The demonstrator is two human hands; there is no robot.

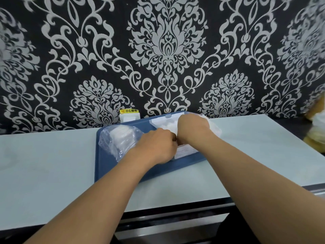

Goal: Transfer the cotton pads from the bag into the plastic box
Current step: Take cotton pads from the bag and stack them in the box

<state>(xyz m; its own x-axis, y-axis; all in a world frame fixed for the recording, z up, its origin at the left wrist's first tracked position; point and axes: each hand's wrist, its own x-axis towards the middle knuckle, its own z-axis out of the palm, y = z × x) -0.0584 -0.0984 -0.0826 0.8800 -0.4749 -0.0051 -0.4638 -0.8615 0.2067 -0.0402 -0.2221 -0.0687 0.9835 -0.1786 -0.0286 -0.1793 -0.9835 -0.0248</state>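
Both forearms reach up from the bottom of the frame onto a blue tray (112, 166) at centre. Left hand (156, 147) lies knuckles-up with fingers curled under, at the near edge of the plastic box (186, 150); what it grips is hidden. Right hand (191, 125) covers the box's white cotton pads (167, 125), its fingers out of sight, so its grip cannot be told. Left of the hands, the crumpled clear bag (119, 140) holds more pads.

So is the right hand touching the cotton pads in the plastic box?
Touching: the head view shows the right hand lying on the white cotton pads inside the plastic box.
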